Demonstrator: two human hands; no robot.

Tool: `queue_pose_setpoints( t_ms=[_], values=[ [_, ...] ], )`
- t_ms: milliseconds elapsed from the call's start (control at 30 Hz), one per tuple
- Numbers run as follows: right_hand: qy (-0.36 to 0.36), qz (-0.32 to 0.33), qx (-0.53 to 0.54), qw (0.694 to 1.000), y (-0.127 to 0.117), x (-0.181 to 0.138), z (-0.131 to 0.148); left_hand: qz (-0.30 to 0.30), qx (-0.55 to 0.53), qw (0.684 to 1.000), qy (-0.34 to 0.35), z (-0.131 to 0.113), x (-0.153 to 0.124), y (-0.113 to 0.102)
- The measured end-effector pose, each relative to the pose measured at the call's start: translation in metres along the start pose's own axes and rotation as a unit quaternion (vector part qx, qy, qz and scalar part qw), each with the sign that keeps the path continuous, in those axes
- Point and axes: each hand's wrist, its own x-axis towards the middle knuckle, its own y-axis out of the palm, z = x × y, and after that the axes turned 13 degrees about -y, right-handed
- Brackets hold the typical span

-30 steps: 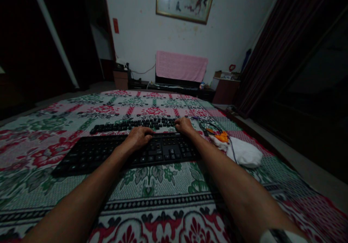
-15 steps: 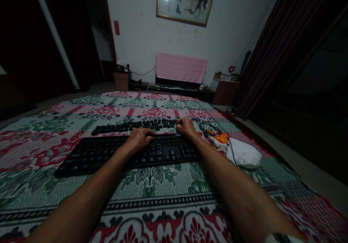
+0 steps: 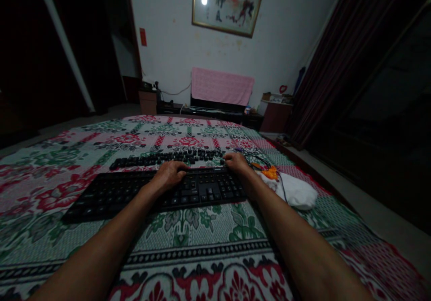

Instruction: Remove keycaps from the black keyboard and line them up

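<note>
A black computer keyboard lies on the patterned bedspread in front of me. My left hand rests on its upper middle part, thumb and forefinger apart, the fingers reaching to the far edge. Beyond that edge, loose black keycaps are spread in rough rows on the cloth. At the right end of those rows my right hand is closed in a pinch, with a small black keycap at its fingertips. The palm side of both hands is hidden.
Right of the keyboard lie a white cloth bundle, an orange item and a dark cable. The bedspread covers the bed. Past it stand a low cabinet and a screen draped with a pink towel.
My right hand has shifted slightly down and toward the near side of the keycap rows. My left hand stays on the keyboard. The whole view has shifted a little.
</note>
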Motion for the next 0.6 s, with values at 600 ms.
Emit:
queue_pose_setpoints(
  t_ms=[600],
  values=[
    [-0.001, -0.028, 0.032, 0.999, -0.006, -0.003, 0.008, -0.004, -0.015, 1.0, 0.012, 0.004, 0.003, 0.004]
  ],
)
